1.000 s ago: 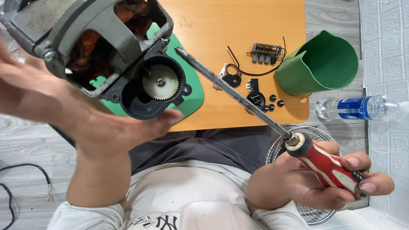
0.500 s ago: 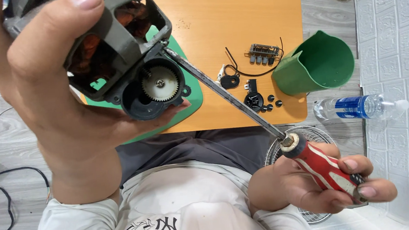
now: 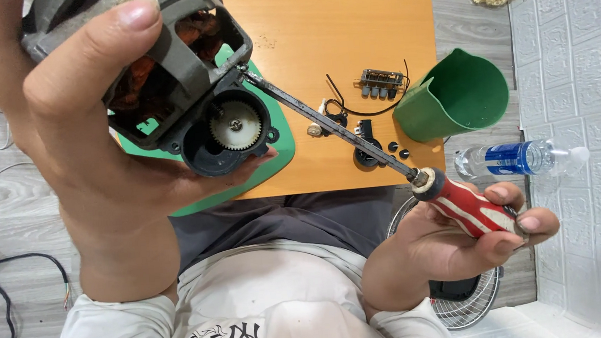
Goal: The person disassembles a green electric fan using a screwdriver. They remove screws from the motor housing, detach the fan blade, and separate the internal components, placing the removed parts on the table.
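My left hand grips a grey motor assembly with copper windings and a black gear housing holding a white gear, lifted above the orange table. My right hand holds a screwdriver by its red and white handle. The long dark shaft runs up and left, with its tip against the motor frame's right corner.
A green plastic cover lies on the table under the motor. Small black parts, a switch block and wires lie mid-table. A green jug and a water bottle sit at right. A fan grille is on the floor.
My left hand closed around the motor and tilted it toward me. The screwdriver tip moved up to the motor frame's corner.
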